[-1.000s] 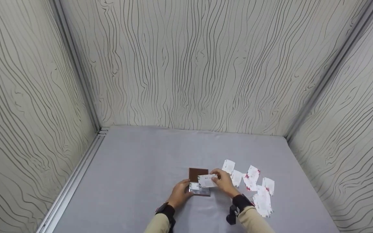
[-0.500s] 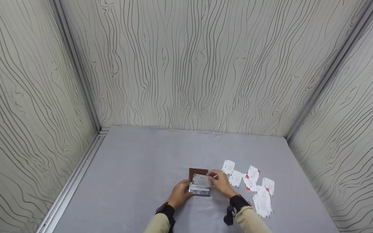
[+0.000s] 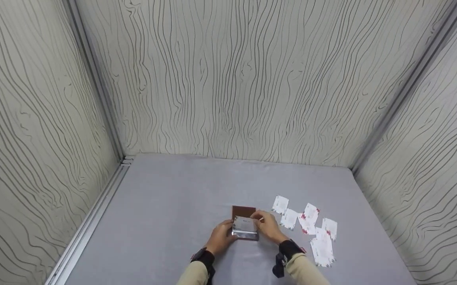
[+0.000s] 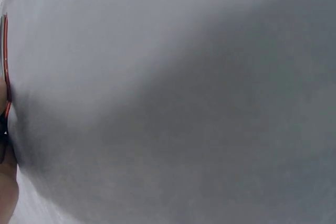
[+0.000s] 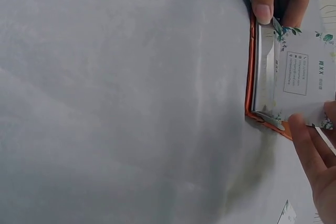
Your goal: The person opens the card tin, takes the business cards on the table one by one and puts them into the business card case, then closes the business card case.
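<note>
An open brown business card case [image 3: 243, 211] lies on the grey cloth, with a metal tray in its near half. My left hand [image 3: 219, 237] grips its left side; the left wrist view catches only the case's reddish edge [image 4: 6, 56] and part of the thumb and fingers. From the right, my right hand [image 3: 269, 227] pinches a white business card [image 3: 244, 224] printed with green leaves. In the right wrist view the card [image 5: 310, 77] lies over the tray, its lower edge inside the rim and fingertips at its side. What lies beneath the card is mostly hidden.
Several loose business cards are spread to the right: two green-leafed ones [image 3: 280, 204], some with red flowers [image 3: 310, 213], and an overlapping group [image 3: 322, 251] closer to me. Grey cloth [image 3: 173, 198] covers the table, and patterned panels [image 3: 228, 79] enclose it.
My right hand has brought the card left and down, from tilted above the case to lined up over its tray. The left hand keeps its grip on the case.
</note>
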Demonstrator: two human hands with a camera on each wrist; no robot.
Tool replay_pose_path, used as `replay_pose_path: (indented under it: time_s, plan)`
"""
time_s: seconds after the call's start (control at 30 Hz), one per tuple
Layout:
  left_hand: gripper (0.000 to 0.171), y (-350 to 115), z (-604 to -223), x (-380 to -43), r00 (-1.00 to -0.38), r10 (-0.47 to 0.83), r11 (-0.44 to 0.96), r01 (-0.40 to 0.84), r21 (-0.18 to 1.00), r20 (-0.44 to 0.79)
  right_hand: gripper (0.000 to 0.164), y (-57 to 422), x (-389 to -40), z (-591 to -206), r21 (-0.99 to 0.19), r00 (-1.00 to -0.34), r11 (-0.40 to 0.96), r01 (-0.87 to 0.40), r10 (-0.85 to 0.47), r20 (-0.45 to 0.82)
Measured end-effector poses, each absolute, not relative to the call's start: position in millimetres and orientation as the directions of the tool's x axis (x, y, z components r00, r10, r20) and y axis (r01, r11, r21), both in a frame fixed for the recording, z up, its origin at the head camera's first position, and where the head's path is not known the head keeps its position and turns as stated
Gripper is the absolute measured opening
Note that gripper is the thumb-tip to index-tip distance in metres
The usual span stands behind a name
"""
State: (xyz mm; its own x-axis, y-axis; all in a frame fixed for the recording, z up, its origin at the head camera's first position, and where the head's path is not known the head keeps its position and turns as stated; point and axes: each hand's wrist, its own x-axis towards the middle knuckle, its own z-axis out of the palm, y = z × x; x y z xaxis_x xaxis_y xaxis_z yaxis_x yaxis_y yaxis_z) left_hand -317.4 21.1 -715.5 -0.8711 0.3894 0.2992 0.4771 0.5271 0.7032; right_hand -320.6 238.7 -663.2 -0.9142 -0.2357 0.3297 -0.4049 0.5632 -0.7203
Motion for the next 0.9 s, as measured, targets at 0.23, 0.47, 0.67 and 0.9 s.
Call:
replay_pose_path:
  time_s: [0.23, 0.47, 0.67, 0.9]
  plan:
    - [0.039, 22, -716, -317, -0.878, 0.385, 0.529, 0.464, 0.710, 0.286, 0.015, 237, -321, -665, -0.700, -0.911, 0.584, -0.411, -0.244, 0.332]
    - [0.041, 21, -716, -317, -0.879, 0.374, 0.526, 0.464, 0.712, 0.296, 0.015, 236, -319, -667, -0.683, -0.908, 0.599, -0.418, -0.264, 0.325]
    - [0.042, 20, -714, -316, -0.876, 0.378, 0.525, 0.470, 0.710, 0.300, 0.015, 237, -319, -670, -0.676, -0.906, 0.604, -0.423, -0.276, 0.321]
    - [0.041, 21, -710, -314, -0.864, 0.377, 0.523, 0.495, 0.694, 0.332, 0.018, 237, -317, -674, -0.649, -0.892, 0.614, -0.449, -0.277, 0.356]
